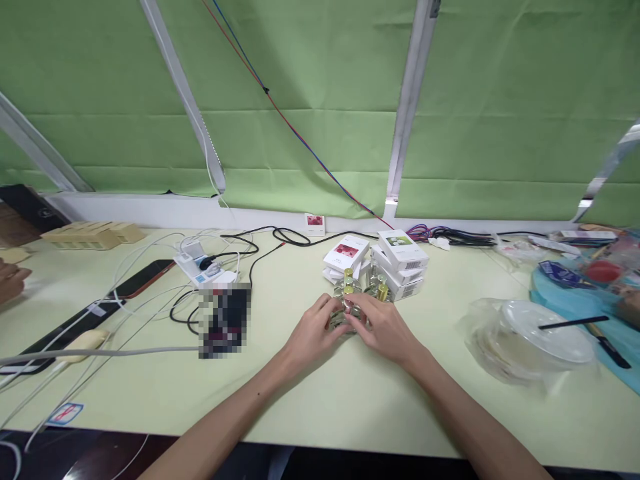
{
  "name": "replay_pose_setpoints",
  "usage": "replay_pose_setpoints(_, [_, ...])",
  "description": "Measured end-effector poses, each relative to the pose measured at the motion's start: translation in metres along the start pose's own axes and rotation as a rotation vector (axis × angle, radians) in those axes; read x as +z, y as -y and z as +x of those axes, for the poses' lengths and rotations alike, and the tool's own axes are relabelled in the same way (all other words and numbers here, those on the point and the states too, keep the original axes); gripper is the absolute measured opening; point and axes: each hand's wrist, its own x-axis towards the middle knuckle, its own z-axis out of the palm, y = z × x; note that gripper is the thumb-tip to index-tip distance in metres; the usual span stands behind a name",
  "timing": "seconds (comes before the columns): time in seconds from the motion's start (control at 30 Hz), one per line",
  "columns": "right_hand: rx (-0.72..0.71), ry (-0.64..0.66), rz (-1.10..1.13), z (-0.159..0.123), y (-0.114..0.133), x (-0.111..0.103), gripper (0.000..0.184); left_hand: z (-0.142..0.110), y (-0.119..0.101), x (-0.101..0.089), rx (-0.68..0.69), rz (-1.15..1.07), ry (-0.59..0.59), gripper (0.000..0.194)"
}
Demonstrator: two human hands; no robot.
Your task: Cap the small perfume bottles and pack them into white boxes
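My left hand and my right hand meet at the middle of the table, fingers closed around a small glass bottle with a gold cap. Its lower part is mostly hidden by my fingers. Just behind it stands another gold-capped bottle, and one more gold-topped bottle is beside my right hand. Beyond the bottles lie white boxes with a red picture. To their right is a stack of white boxes, the top one with a green picture.
A power strip with tangled cables and a phone lie left. On the right are a plastic-wrapped round container and a blue bag. Another person's hand shows at the left edge. Black cables run along the back.
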Motion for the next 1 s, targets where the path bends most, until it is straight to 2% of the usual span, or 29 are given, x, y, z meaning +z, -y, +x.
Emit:
replay_pose_setpoints(0.47, [0.018, 0.021, -0.036, 0.0018, 0.0016, 0.0034, 0.025, 0.0007, 0.0011, 0.0014, 0.011, -0.007, -0.018, 0.009])
replay_pose_setpoints(0.7, [0.044, 0.072, -0.023, 0.0011, -0.0006, 0.0029, 0.025, 0.0003, -0.0008, 0.0013, 0.001, -0.021, -0.004, 0.010])
replay_pose_setpoints(1.0, [0.073, 0.033, -0.056, 0.0028, 0.0035, 0.0046, 0.019, 0.0007, -0.0005, 0.0012, 0.007, -0.015, -0.016, 0.009])
